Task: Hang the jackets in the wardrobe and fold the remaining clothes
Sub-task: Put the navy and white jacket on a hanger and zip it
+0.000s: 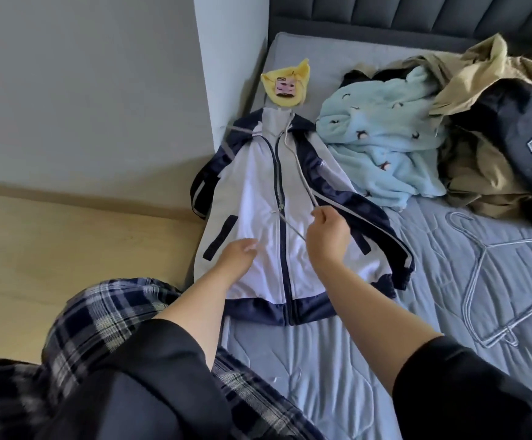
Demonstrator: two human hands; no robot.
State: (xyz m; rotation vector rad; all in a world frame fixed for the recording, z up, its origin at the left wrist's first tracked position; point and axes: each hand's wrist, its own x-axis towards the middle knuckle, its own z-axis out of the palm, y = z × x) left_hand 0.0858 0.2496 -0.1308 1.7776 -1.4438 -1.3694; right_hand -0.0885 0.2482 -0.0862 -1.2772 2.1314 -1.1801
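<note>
From the head camera, looking down over the bed point(337, 376), both bare forearms reach in from the lower part of the frame, coming out of black sleeves. The right hand point(328, 238), just right of centre, is raised a little above the cloth with its fingers curled, and its fingertips pinch a grey drawstring point(304, 182) that runs taut up toward the jacket's collar. The left hand point(237, 257), a bit lower and left of centre, lies with its fingers relaxed and nearly straight, resting on the white front panel and gripping nothing.

The white and navy jacket point(252, 198) lies face up in the middle of the frame, along the left edge of the bed, zipped closed, collar toward the top of the frame and hem toward the person. Its right-hand sleeve stretches out toward the lower right across the grey quilt. Just above the collar sits a small yellow garment point(290, 79) with a pinkish label showing.

In the upper right lies a heap of clothes: a light blue fleece point(385, 128) with small dark motifs, touching the jacket's shoulder, a tan coat point(480, 74) beyond it, and a dark garment with a white badge point(528, 128) at the right edge. Right of centre, a clear plastic hanger point(480, 281) lies flat on the quilt, apart from the jacket.

Plaid trousers point(93, 328) fill the lower left, over a pale wooden floor point(52, 242).
</note>
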